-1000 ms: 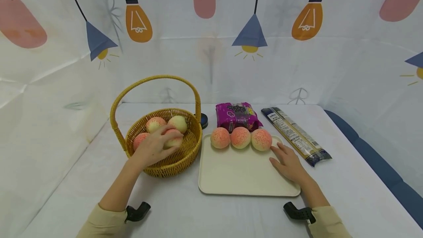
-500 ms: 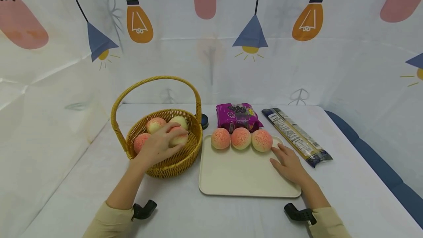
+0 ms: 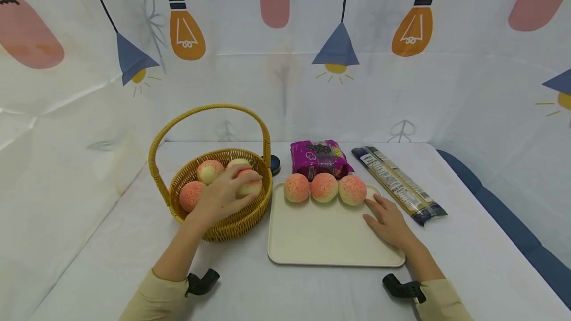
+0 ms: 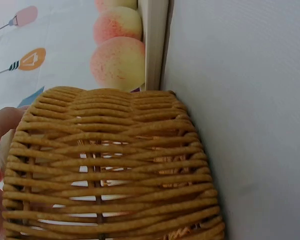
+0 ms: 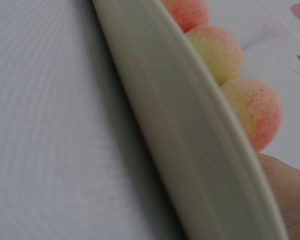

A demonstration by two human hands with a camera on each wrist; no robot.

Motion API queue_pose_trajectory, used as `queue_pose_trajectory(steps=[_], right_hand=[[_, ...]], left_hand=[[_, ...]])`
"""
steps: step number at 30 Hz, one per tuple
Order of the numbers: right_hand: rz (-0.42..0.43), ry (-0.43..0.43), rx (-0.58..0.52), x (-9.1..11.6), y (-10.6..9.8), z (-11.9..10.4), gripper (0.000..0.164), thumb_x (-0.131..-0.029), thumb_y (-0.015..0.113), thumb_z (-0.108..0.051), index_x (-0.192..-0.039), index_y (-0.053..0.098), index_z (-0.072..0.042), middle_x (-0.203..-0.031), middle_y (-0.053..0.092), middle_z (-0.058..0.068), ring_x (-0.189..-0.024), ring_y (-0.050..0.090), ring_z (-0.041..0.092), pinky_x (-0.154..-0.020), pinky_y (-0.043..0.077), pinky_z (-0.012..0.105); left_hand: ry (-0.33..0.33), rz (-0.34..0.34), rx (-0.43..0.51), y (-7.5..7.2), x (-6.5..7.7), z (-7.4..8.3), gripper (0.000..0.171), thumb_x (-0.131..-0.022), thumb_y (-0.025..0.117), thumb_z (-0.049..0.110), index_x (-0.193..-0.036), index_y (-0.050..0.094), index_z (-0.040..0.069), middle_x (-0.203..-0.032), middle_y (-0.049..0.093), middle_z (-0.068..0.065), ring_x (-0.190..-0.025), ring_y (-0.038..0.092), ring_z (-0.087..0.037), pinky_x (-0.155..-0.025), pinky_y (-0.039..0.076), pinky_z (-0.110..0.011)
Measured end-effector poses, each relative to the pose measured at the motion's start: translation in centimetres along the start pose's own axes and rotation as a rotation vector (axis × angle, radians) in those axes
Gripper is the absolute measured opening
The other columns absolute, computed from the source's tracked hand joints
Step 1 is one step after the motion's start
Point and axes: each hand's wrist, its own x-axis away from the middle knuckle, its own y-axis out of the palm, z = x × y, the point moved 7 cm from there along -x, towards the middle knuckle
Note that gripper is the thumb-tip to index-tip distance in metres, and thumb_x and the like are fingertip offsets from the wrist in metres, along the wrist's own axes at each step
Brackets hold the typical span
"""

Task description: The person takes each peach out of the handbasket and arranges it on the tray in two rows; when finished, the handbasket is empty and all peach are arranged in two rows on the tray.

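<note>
My left hand (image 3: 220, 197) reaches into the wicker basket (image 3: 229, 232) and grips a pink-and-cream peach (image 3: 251, 185) at its right side. Two peaches (image 3: 210, 171) (image 3: 192, 196) and a paler one (image 3: 238, 163), partly covered by my fingers, lie around it. On the cream tray (image 3: 330, 241), three peaches (image 3: 296, 187) (image 3: 324, 187) (image 3: 352, 190) form a row along the back. My right hand (image 3: 389, 222) rests at the tray's right side, fingertips beside the rightmost peach. In the left wrist view the basket wall (image 4: 110, 160) hides most of the left hand (image 4: 2, 125).
Behind the tray lies a purple snack packet (image 3: 320, 158). A long blue-and-gold packet (image 3: 399, 182) lies diagonally to the right. A dark round object (image 3: 275, 164) sits behind the basket, whose tall handle (image 3: 214, 106) arches over it. A printed white curtain hangs at the back.
My left hand has moved right inside the basket, carrying the gripped peach toward the right rim and uncovering more of the left peach. The right hand has stayed in place.
</note>
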Motion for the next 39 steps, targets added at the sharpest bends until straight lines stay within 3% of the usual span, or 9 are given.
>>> queue_pose_trajectory(steps=[11,23,32,39], right_hand=[[0.004,-0.001,0.001,0.1,0.1,0.1,0.047,-0.088,0.058,-0.021,-0.127,0.05,0.004,-0.133,0.036,0.033,-0.119,0.033,0.05,-0.093,0.025,0.063],[0.027,-0.029,0.006,0.1,0.0,0.0,0.047,-0.088,0.059,-0.021,-0.126,0.051,0.004,-0.131,0.037,0.034,-0.117,0.034,0.051,-0.092,0.026,0.063],[0.012,-0.015,-0.002,0.2,0.0,0.0,0.047,-0.088,0.058,-0.021,-0.126,0.05,0.004,-0.132,0.037,0.033,-0.119,0.033,0.05,-0.093,0.025,0.063],[0.045,-0.046,0.003,0.2,-0.2,-0.3,0.046,-0.087,0.059,-0.019,-0.125,0.051,0.006,-0.13,0.039,0.035,-0.117,0.035,0.051,-0.092,0.027,0.063]], left_hand=[[0.042,0.016,0.057,0.7,-0.9,1.2,0.033,-0.08,0.071,0.028,-0.111,0.06,0.024,-0.117,0.051,0.001,-0.102,0.053,-0.019,-0.08,0.047,-0.036],[0.045,0.073,0.061,0.9,-1.8,2.2,0.034,-0.077,0.073,0.027,-0.109,0.06,0.026,-0.12,0.053,0.0,-0.106,0.052,-0.02,-0.073,0.05,-0.038],[0.064,0.095,0.085,1.4,-2.3,2.9,0.032,-0.077,0.073,0.027,-0.107,0.061,0.024,-0.118,0.053,-0.002,-0.105,0.052,-0.019,-0.079,0.048,-0.036],[0.124,0.107,0.083,1.8,-3.2,4.0,0.035,-0.075,0.075,0.025,-0.107,0.062,0.021,-0.116,0.054,-0.006,-0.1,0.054,-0.022,-0.081,0.047,-0.035]])
